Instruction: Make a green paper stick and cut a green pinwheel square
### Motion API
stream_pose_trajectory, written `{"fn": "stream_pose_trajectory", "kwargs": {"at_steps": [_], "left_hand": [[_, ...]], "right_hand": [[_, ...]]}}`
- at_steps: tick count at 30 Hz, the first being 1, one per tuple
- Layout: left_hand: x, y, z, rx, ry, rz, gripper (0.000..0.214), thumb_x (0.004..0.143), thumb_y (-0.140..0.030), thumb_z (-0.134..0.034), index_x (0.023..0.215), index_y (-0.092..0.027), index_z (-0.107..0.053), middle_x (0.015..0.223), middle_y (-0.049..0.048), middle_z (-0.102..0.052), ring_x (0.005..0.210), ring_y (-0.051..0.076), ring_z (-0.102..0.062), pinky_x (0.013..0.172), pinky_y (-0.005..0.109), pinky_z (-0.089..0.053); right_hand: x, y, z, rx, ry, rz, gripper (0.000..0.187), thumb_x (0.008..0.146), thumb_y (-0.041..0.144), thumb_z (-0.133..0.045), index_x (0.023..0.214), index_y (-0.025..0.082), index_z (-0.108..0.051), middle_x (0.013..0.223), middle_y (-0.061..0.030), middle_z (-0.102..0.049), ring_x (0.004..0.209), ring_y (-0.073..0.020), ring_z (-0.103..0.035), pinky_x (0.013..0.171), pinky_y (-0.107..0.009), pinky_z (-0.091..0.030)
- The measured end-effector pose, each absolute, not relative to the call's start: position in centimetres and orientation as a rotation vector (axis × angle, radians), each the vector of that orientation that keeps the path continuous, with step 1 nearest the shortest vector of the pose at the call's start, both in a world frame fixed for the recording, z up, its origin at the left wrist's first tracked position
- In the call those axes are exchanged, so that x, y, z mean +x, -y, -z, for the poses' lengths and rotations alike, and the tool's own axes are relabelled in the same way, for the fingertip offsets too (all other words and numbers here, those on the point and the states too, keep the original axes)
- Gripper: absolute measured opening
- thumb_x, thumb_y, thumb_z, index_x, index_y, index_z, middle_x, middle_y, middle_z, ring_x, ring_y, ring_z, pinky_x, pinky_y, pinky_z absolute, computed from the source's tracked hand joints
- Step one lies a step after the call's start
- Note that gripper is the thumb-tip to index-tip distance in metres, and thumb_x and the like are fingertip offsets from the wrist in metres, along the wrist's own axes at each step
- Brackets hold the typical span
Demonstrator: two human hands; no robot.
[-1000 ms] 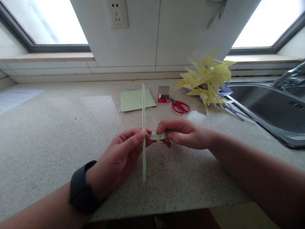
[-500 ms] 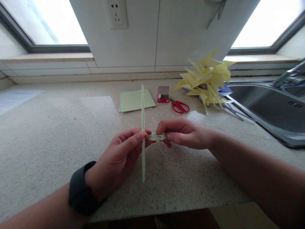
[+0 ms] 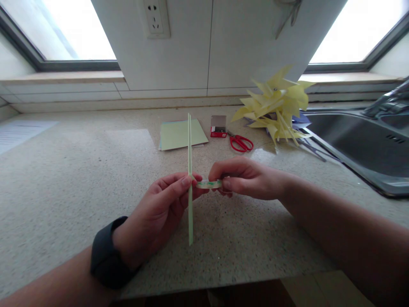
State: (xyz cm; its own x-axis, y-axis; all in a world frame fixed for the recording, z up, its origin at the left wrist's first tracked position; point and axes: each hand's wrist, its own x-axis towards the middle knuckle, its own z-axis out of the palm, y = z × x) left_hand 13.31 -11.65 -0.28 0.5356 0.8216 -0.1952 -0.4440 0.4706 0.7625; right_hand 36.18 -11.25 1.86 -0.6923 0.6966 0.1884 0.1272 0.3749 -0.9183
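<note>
My left hand pinches a long thin pale green paper stick near its middle and holds it upright above the speckled countertop. My right hand grips a small roll of clear tape right beside the stick, and the roll's edge touches it where my left fingers pinch. A dark watch sits on my left wrist.
Behind my hands lie a stack of pale green paper sheets, a small red box of staples and red-handled scissors. Yellow paper pinwheels stand at the back right, over purple paper. A steel sink fills the right side.
The stick and both hands have drifted slightly left; both grips are unchanged.
</note>
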Motion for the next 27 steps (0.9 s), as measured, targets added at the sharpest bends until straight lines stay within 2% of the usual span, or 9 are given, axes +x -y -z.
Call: {"fn": "stream_pose_trajectory", "kwargs": {"at_steps": [5,8,11,13,15,20,23,27], "left_hand": [[13.2,11.6,0.1,0.712,-0.646,-0.876,0.017,0.081,-0.023,-0.082,0.095,-0.015,-0.079,0.092,0.0041,-0.077,0.077,0.012,-0.072,0.070,0.017,-0.060],[13.2,11.7,0.2,0.715,-0.664,-0.891,0.017,0.084,-0.024,-0.080,0.100,-0.018,-0.079,0.092,0.0034,-0.075,0.076,0.011,-0.069,0.068,0.017,-0.060],[13.2,11.7,0.5,0.814,-0.654,-0.903,0.011,0.084,-0.025,-0.079,0.094,-0.020,-0.080,0.113,0.0043,-0.071,0.087,0.011,-0.067,0.068,0.017,-0.058],[13.2,11.8,0.8,0.938,-0.638,-0.908,0.005,0.085,-0.024,-0.078,0.085,-0.020,-0.080,0.129,0.0044,-0.064,0.113,0.017,-0.062,0.075,0.018,-0.057],[13.1,11.9,1.0,1.044,-0.629,-0.902,0.011,0.088,-0.025,-0.076,0.078,-0.020,-0.079,0.136,0.0040,-0.061,0.133,0.022,-0.050,0.088,0.021,-0.054],[12.8,11.8,1.5,1.223,-0.595,-0.890,0.013,0.092,-0.029,-0.072,0.082,-0.024,-0.079,0.137,0.0024,-0.059,0.136,0.026,-0.047,0.111,0.035,-0.040],[12.7,11.9,1.6,1.259,-0.581,-0.889,0.012,0.093,-0.028,-0.070,0.085,-0.026,-0.080,0.136,0.0023,-0.059,0.141,0.028,-0.041,0.113,0.038,-0.037],[12.7,12.0,1.5,1.236,-0.593,-0.897,0.010,0.092,-0.026,-0.070,0.088,-0.026,-0.079,0.135,0.0041,-0.060,0.135,0.030,-0.047,0.109,0.041,-0.041]], "right_hand": [[36.3,11.3,-2.5,-0.739,2.079,-0.986,0.013,0.094,0.024,-0.059,0.092,0.014,-0.066,0.079,0.0008,-0.053,0.071,-0.0108,-0.049,0.063,-0.025,-0.039],[36.0,11.1,-2.2,-0.874,1.923,-1.047,0.013,0.093,0.026,-0.062,0.089,0.013,-0.064,0.072,0.0030,-0.051,0.062,-0.0095,-0.044,0.054,-0.023,-0.034],[35.5,10.9,-1.5,-0.979,1.745,-1.180,0.017,0.086,0.029,-0.071,0.085,0.014,-0.064,0.068,0.0038,-0.054,0.059,-0.0089,-0.045,0.052,-0.023,-0.033],[35.1,10.8,-1.0,-1.009,1.657,-1.256,0.019,0.082,0.029,-0.077,0.082,0.014,-0.065,0.069,0.0021,-0.061,0.061,-0.0094,-0.050,0.054,-0.023,-0.037],[34.6,10.9,-0.8,-1.003,1.568,-1.326,0.018,0.083,0.030,-0.077,0.079,0.015,-0.068,0.069,0.0014,-0.064,0.061,-0.0093,-0.052,0.056,-0.022,-0.039],[33.6,11.7,-0.9,-0.847,1.306,-1.482,0.018,0.085,0.032,-0.078,0.079,0.016,-0.073,0.072,0.0008,-0.067,0.061,-0.0080,-0.054,0.057,-0.021,-0.042],[33.3,12.0,-0.9,-0.768,1.241,-1.587,0.013,0.084,0.028,-0.079,0.078,0.016,-0.076,0.076,-0.0009,-0.071,0.062,-0.0074,-0.057,0.059,-0.020,-0.044],[33.4,12.0,-0.7,-0.678,1.169,-1.722,0.010,0.084,0.025,-0.077,0.079,0.016,-0.078,0.075,-0.0014,-0.073,0.064,-0.0080,-0.060,0.061,-0.018,-0.047]]}}
